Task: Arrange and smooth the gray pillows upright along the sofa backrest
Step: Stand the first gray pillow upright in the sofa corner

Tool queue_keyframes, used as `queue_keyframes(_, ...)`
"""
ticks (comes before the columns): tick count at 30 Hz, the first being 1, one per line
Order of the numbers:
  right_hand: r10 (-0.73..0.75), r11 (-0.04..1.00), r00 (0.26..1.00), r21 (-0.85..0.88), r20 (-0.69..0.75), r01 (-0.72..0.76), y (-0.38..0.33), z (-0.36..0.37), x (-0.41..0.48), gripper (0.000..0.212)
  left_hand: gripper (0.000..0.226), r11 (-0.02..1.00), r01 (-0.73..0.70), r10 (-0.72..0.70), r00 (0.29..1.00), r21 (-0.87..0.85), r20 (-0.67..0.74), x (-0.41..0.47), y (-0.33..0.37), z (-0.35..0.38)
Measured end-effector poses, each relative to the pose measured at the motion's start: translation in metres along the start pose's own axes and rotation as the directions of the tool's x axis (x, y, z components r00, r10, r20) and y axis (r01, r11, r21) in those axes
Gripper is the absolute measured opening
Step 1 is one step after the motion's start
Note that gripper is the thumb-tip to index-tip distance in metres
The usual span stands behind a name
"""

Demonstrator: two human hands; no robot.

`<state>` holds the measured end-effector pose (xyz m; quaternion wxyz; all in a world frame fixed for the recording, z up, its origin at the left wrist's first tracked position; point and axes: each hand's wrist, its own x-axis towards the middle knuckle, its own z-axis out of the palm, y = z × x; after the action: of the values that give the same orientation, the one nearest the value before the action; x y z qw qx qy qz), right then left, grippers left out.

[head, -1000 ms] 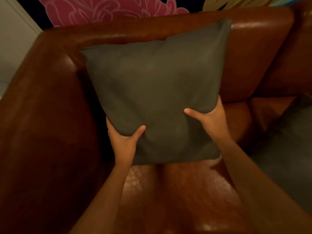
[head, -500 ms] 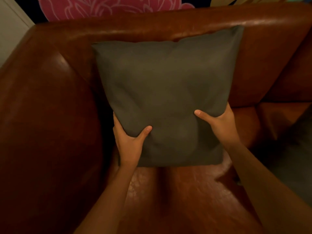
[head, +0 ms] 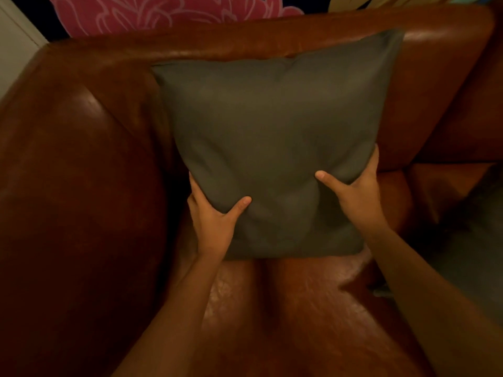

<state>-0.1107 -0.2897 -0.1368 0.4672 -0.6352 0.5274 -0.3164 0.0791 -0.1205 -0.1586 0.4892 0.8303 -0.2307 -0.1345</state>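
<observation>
A square gray pillow (head: 272, 137) stands upright against the brown leather sofa backrest (head: 245, 44), near the left corner. My left hand (head: 215, 224) grips its lower left edge, thumb on the front face and fingers behind. My right hand (head: 353, 194) grips its lower right edge the same way. The pillow's bottom edge rests on the seat cushion (head: 285, 308). A second gray pillow (head: 473, 254) lies at the right edge of the view, partly cut off.
The sofa's wide left armrest (head: 76, 186) rises close beside the pillow. A wall hanging with a pink flower (head: 163, 12) shows above the backrest. A pale wall (head: 13, 50) sits at the far left.
The pillow has shifted slightly right and stands straighter against the backrest, both hands keeping the same grip on its lower edges. My view has moved a little closer.
</observation>
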Motion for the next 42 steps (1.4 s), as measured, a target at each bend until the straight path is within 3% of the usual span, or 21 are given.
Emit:
queue_keyframes(2, -0.070, 0.991, 0.995, -0.115, -0.071, 0.062, -0.006, 0.002, -0.011, 0.132, 0.126, 0.995, -0.010, 0.011, 1.000, 0.095, -0.015, -0.001, 0.005, -0.003)
queue_keyframes(4, -0.243, 0.938, 0.966, -0.276, -0.092, 0.210, -0.015, 0.005, -0.028, 0.133, 0.129, 0.960, -0.103, 0.122, 0.991, 0.262, -0.057, -0.005, 0.013, -0.007)
queue_keyframes(7, -0.407, 0.725, 0.911, -0.584, 0.063, 0.364, -0.018, 0.013, -0.047, 0.145, 0.134, 0.823, -0.324, 0.346, 0.937, 0.467, 0.041, -0.008, 0.029, -0.010)
queue_keyframes(10, -0.343, 0.572, 0.910, -0.717, 0.232, 0.398, -0.017, 0.022, -0.054, 0.155, 0.139, 0.646, -0.499, 0.438, 0.862, 0.578, 0.256, -0.003, 0.043, -0.006)
queue_keyframes(13, -0.202, 0.523, 0.928, -0.767, 0.312, 0.372, -0.019, 0.025, -0.046, 0.161, 0.144, 0.550, -0.522, 0.354, 0.853, 0.653, 0.384, 0.001, 0.044, 0.002)
queue_keyframes(16, -0.108, 0.526, 0.939, -0.782, 0.327, 0.333, -0.022, 0.032, -0.035, 0.159, 0.145, 0.549, -0.456, 0.259, 0.889, 0.700, 0.376, 0.010, 0.040, 0.010)
queue_keyframes(27, -0.088, 0.570, 0.928, -0.746, 0.362, 0.345, -0.025, 0.038, -0.022, 0.153, 0.145, 0.540, -0.418, 0.208, 0.907, 0.730, 0.365, 0.024, 0.041, 0.021)
queue_keyframes(31, -0.138, 0.636, 0.900, -0.660, 0.412, 0.400, -0.030, 0.012, -0.031, 0.131, 0.144, 0.577, -0.431, 0.195, 0.897, 0.693, 0.396, 0.012, 0.051, 0.014)
queue_keyframes(33, -0.146, 0.692, 0.928, -0.635, 0.342, 0.343, -0.032, -0.005, -0.038, 0.122, 0.139, 0.643, -0.433, 0.210, 0.893, 0.632, 0.398, 0.001, 0.060, 0.013)
queue_keyframes(37, -0.040, 0.807, 0.996, -0.585, 0.077, 0.078, -0.031, -0.048, -0.050, 0.121, 0.120, 0.636, -0.602, 0.392, 0.791, 0.483, 0.469, -0.020, 0.091, 0.029)
queue_keyframes(42, 0.111, 0.820, 0.972, -0.533, -0.208, -0.207, -0.013, -0.122, -0.075, 0.126, 0.108, 0.565, -0.774, 0.435, 0.573, 0.285, 0.694, -0.059, 0.146, 0.074)
